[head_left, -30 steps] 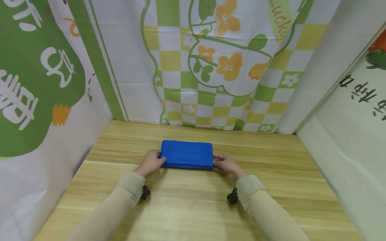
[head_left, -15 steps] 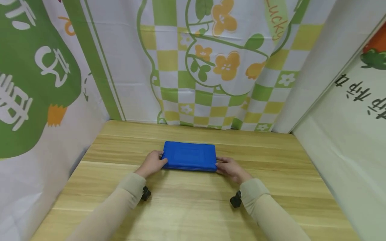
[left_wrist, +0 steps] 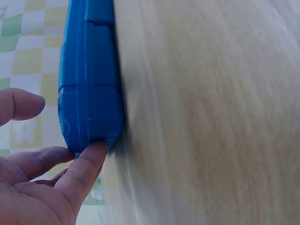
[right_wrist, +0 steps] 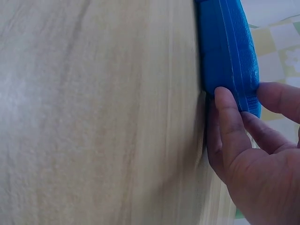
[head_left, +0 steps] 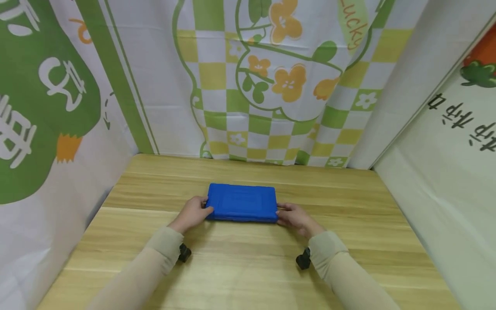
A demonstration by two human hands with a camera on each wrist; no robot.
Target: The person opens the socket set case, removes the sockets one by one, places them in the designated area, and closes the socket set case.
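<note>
A flat blue plastic case (head_left: 242, 202) with a seam along its side lies on the wooden table (head_left: 240, 275). At its left end, my left hand (head_left: 191, 213) has straight fingers (left_wrist: 82, 173) against the short side. The left thumb stands a little off the lid in the left wrist view. Over at the opposite end, my right hand (head_left: 296, 218) holds the corner, thumb at the lid edge and fingertips (right_wrist: 225, 101) on the side. What the case contains is hidden.
Behind the table hangs a checked, flowered curtain (head_left: 267, 142). Printed white sheets rise on the left and right, the right one (head_left: 438, 181) with dark lettering. Black wrist devices (head_left: 304, 259) sit below the sleeve cuffs.
The case has shifted slightly to the right and toward me, both hands moving with it. In the last half second it has hardly moved on the table; the head view has drifted a little.
</note>
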